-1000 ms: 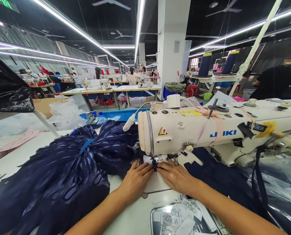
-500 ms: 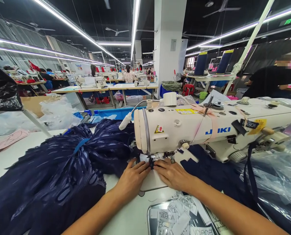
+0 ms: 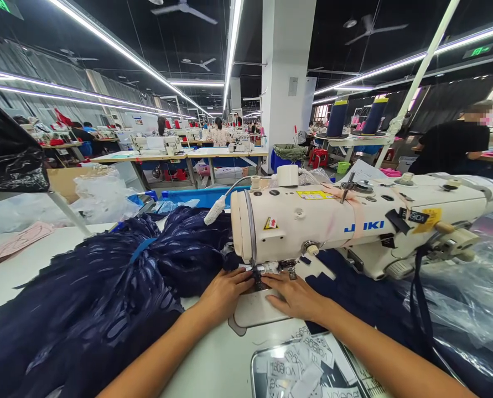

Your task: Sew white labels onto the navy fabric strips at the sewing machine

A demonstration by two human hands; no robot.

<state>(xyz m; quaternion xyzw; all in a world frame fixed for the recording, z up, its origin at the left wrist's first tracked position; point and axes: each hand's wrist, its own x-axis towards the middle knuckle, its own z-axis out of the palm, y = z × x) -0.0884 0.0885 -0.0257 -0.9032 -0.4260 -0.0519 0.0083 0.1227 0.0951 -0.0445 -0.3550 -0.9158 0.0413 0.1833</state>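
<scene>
Navy cloth [image 3: 257, 281] lies under the needle end of the sewing machine [image 3: 287, 224]. Left hand [image 3: 222, 294] and right hand [image 3: 298, 298] flank it, palms down; whether either grip is closed cannot be told. Apparent step: stitching. Next move calls for straight, even feeding.

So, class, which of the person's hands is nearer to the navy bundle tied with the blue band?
Left. The left hand is just beside the bundle; the right hand is farther off, beyond the left.

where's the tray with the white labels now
In the head view, the tray is at the bottom edge, right of centre, on the table, nearer the camera than the sewing machine and the right hand.
</scene>
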